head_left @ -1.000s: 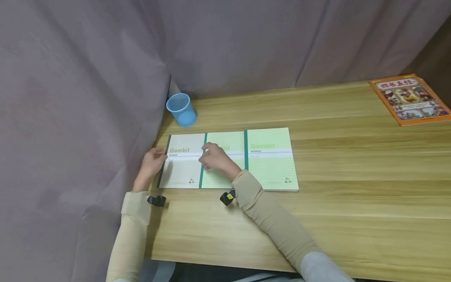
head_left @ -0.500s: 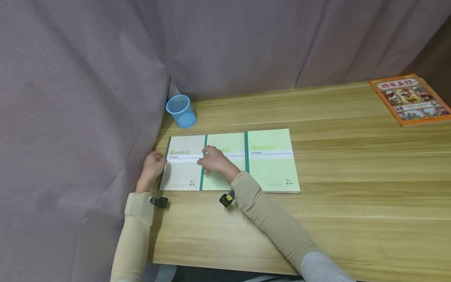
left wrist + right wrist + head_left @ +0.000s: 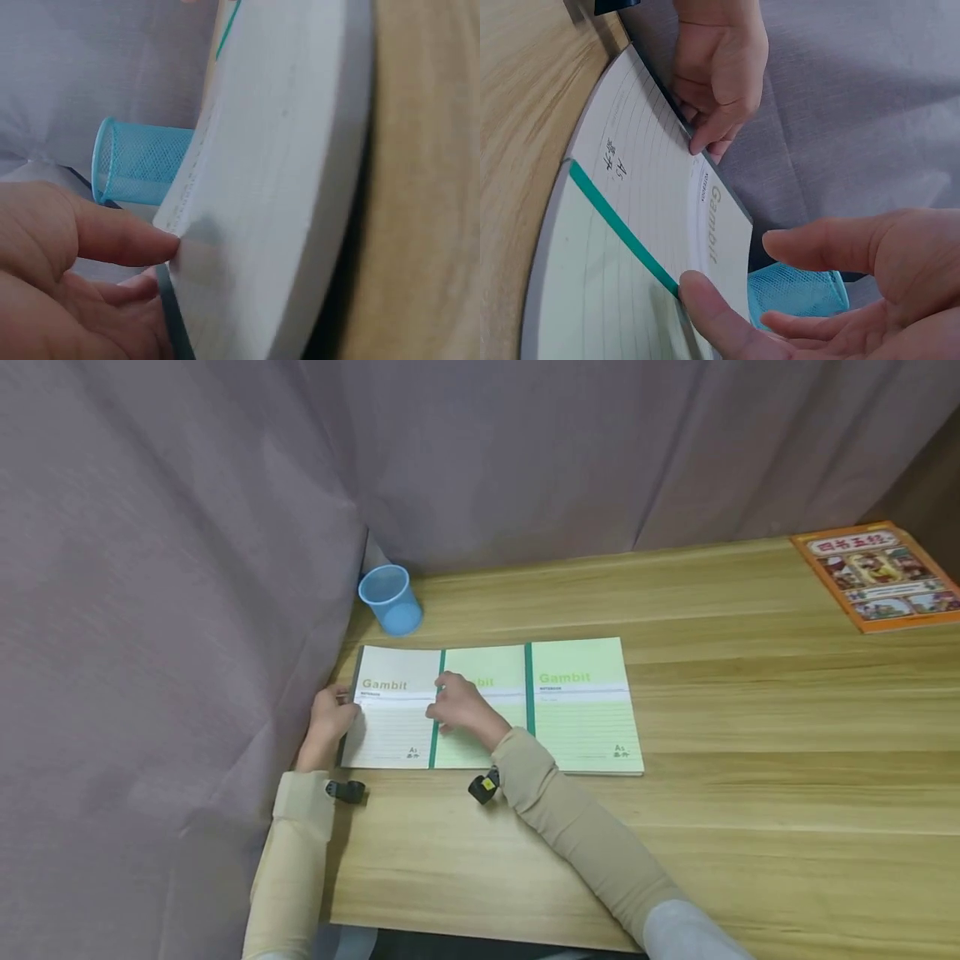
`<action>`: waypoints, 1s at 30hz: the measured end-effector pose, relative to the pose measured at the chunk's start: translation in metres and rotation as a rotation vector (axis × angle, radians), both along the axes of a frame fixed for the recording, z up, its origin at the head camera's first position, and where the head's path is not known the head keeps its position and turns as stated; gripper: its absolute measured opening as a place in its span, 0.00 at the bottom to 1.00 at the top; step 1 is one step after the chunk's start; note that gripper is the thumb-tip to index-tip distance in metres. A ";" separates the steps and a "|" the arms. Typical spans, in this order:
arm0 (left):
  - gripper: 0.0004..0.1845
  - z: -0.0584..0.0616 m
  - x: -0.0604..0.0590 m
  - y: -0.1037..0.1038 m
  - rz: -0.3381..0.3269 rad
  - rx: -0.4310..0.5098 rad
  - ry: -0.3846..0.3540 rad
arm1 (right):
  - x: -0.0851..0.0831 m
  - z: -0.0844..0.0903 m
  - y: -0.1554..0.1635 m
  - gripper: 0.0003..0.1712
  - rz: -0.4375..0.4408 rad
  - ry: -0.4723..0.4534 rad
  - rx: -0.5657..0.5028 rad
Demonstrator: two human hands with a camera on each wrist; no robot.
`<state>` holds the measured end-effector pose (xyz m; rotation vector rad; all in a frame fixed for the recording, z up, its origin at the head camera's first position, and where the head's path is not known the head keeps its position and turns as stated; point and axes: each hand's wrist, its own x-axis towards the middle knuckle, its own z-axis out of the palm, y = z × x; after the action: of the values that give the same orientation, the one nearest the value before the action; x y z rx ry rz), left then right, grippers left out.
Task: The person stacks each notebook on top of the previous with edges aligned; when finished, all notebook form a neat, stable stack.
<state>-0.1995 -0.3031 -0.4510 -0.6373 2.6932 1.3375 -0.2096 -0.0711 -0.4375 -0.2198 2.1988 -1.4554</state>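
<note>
Three Gambit notebooks overlap in a row on the table: a whitish notebook [image 3: 386,727] at the left, a green notebook [image 3: 480,667] in the middle and another green notebook [image 3: 583,718] at the right. My left hand [image 3: 328,720] pinches the left edge of the whitish notebook, thumb on its cover and fingers at its dark spine. That edge looks slightly raised. My right hand [image 3: 463,706] hovers over the middle notebook's green spine [image 3: 615,225], fingers spread; one fingertip [image 3: 697,292] lies at the spine, and I cannot tell whether it presses.
A blue mesh cup [image 3: 393,602] stands behind the whitish notebook, by the grey curtain [image 3: 187,610] along the table's left side. An orange-bordered book [image 3: 877,578] lies at the far right. Wood tabletop [image 3: 750,760] extends right of the notebooks.
My left hand has moved slightly right, from beside the whitish notebook onto its left edge, which now looks lifted a little. The right hand stays about where it was.
</note>
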 end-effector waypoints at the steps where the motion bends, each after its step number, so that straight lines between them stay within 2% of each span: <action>1: 0.30 -0.001 0.000 0.000 0.010 0.025 0.005 | 0.000 0.000 -0.001 0.36 0.001 0.009 0.008; 6: 0.31 -0.001 -0.001 -0.001 0.051 0.104 0.025 | -0.001 0.000 -0.002 0.34 -0.021 0.024 0.000; 11: 0.31 0.000 0.000 -0.002 0.080 0.168 0.033 | -0.002 -0.001 -0.003 0.35 -0.060 -0.013 -0.048; 15: 0.30 0.000 0.003 -0.001 0.091 0.221 0.007 | -0.002 -0.006 -0.004 0.35 -0.080 -0.062 -0.059; 18: 0.30 -0.001 0.005 -0.001 0.076 0.239 -0.010 | -0.004 -0.010 -0.004 0.35 -0.115 -0.114 -0.108; 23: 0.30 -0.001 0.005 -0.001 0.061 0.266 0.005 | -0.005 -0.012 -0.004 0.32 -0.162 -0.210 -0.236; 30: 0.29 0.001 0.006 0.001 0.072 0.264 -0.013 | -0.006 -0.013 -0.004 0.29 -0.167 -0.242 -0.252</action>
<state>-0.1933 -0.3019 -0.4499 -0.7153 2.4426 1.6621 -0.2160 -0.0755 -0.4507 0.0570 1.8766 -1.7510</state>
